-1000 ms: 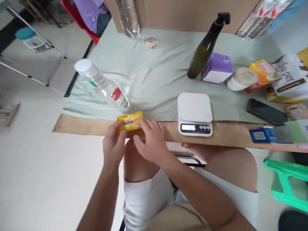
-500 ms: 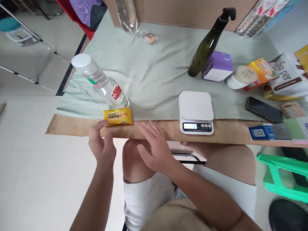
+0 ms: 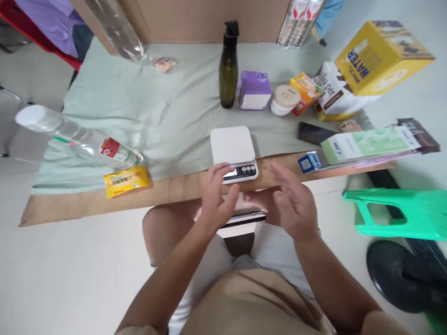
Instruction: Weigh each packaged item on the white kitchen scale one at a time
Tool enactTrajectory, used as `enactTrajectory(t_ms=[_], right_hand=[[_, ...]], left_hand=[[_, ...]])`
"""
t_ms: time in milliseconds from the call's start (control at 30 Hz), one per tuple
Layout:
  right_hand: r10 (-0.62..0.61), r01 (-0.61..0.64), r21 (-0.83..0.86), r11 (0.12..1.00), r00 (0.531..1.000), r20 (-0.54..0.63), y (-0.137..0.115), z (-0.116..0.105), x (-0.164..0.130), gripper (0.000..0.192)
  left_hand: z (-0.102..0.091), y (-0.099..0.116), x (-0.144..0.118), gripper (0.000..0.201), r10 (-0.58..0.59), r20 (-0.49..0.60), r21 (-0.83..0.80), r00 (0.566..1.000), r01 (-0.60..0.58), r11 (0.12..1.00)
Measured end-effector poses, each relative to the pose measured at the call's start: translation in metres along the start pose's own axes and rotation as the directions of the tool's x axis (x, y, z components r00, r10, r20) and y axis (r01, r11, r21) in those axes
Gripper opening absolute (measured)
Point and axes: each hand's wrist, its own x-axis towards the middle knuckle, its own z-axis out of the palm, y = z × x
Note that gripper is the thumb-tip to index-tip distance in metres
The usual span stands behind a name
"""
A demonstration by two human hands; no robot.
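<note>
A small white kitchen scale sits near the table's front edge. My left hand hovers just in front of it, fingers apart, its fingertips close to the scale's display; whether they touch it I cannot tell. My right hand is open beside it, to the right and off the table edge, holding nothing. A yellow snack packet lies on the table at the left, next to a clear water bottle that lies on its side.
Behind the scale stand a dark green bottle, a purple box, a white jar and an orange box. A phone, a yellow carton and flat cards fill the right side. A green stool stands at the right.
My left hand let go of the yellow packet, which now lies on the table. Both hands moved right to the front of the scale, and the view swung to the right.
</note>
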Motion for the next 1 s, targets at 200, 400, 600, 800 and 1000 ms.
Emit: enactTrajectory(t_ms=[200,400,600,800,1000], right_hand=[[-0.234,0.167,-0.164,0.972,0.743,-0.627,0.046,-0.115,0.024,0.03],[-0.305,0.117,-0.34,0.933,0.759,-0.576,0.094,-0.204,0.058,0.044],[-0.287,0.192,-0.243,0.951,0.84,-0.46,0.129,-0.221,0.081,0.053],[-0.314,0.252,-0.192,0.948,0.824,-0.471,0.128,-0.217,0.083,0.064],[-0.372,0.352,-0.123,0.928,0.847,-0.379,0.061,-0.173,0.067,0.056]], left_hand=[[0.092,0.051,0.05,0.055,0.065,0.177,-0.182,0.982,-0.032,0.983],[0.157,0.077,0.085,0.081,0.041,0.351,-0.247,0.936,0.049,0.968],[0.175,0.085,0.1,0.085,0.086,0.434,-0.259,0.897,0.033,0.965],[0.178,0.086,0.1,0.08,0.097,0.431,-0.272,0.897,0.027,0.962],[0.134,0.069,0.085,0.073,0.202,0.289,-0.27,0.936,-0.123,0.955]])
